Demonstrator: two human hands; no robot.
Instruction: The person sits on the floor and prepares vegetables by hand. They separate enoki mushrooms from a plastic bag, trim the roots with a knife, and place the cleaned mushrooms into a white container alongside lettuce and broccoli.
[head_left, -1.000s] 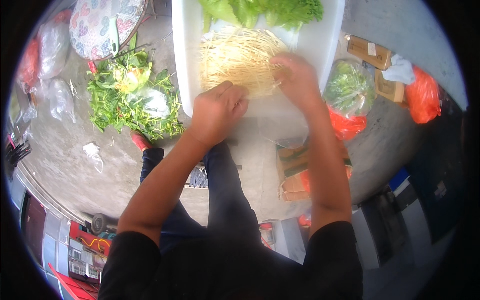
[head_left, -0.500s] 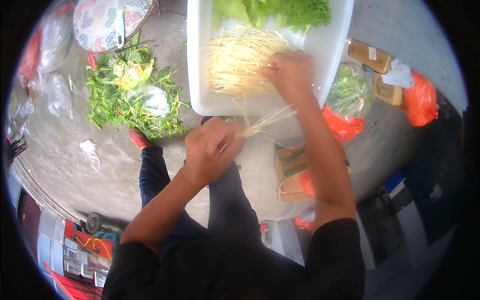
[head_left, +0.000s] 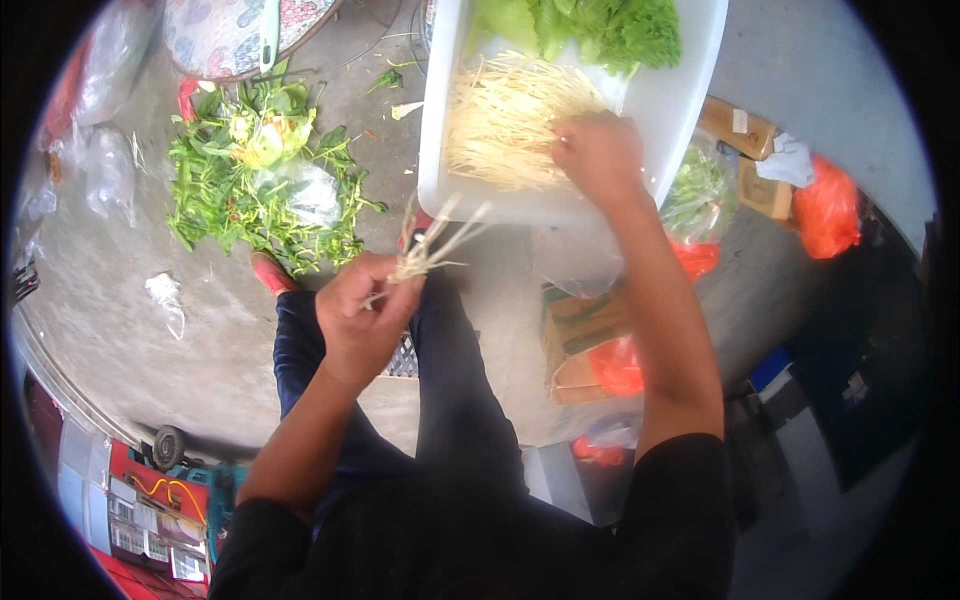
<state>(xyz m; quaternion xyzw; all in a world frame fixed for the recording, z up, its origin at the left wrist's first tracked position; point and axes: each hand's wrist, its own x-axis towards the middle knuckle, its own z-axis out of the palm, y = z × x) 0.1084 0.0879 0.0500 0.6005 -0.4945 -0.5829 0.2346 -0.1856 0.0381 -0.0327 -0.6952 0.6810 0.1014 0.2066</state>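
A white plastic tub [head_left: 437, 150] holds a heap of thin pale-yellow stalks [head_left: 505, 115], with green lettuce leaves [head_left: 620, 30] lying behind them. Over my knees, in front of the tub, my left hand [head_left: 365, 305] is closed on a small bunch of the same stalks [head_left: 425, 255], their ends sticking up and out to the right. Inside the tub my right hand [head_left: 602, 155] reaches to the right side of the heap, its fingers curled together among the stalks. Its fingertips are partly hidden.
Leafy green trimmings [head_left: 260, 190] lie on the floor at left, beside a round patterned stool [head_left: 225, 40] with a green-handled tool [head_left: 269, 35]. Right of the tub are a bag of greens [head_left: 695, 195], cardboard boxes [head_left: 735, 128] and a red plastic bag [head_left: 828, 205].
My left hand has moved left and slightly down with its bunch, which now points more upward. My right hand stays at the heap. The tub appears shifted right in view.
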